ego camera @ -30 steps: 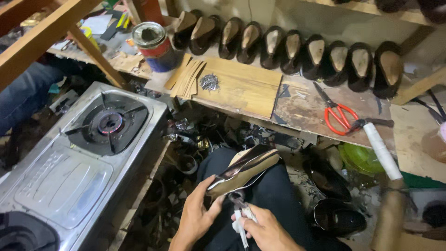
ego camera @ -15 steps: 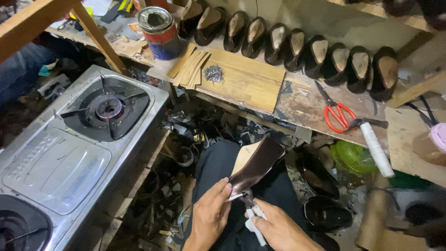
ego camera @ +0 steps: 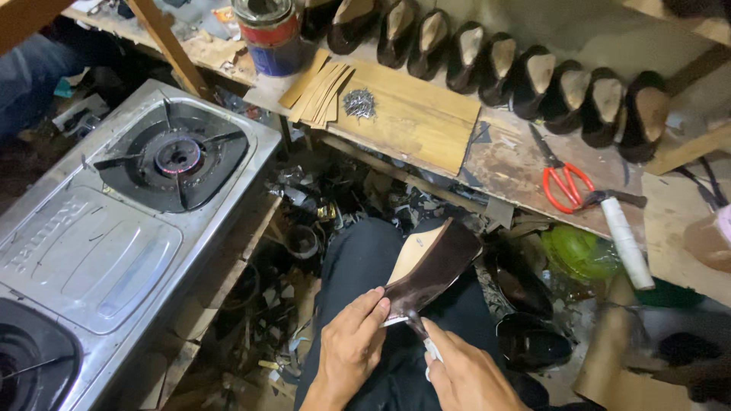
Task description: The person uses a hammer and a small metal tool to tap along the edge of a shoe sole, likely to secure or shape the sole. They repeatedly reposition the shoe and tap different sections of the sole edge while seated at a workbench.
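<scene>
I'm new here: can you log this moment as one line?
left hand: holds dark shoe | right hand: grips tool at shoe | over lap

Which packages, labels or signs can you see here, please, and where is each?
Tin can: on the bench, top middle; round, with a red and blue label band.
Embossed lettering panel: on the steel gas stove, left; silver, raised characters.
No screens or signs.

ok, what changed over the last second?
The dark shoe tipped up, its tan sole now facing left, and the left hand moved from under it to its near end. The right hand still holds the tool at that end. Stove and bench unchanged.
</scene>
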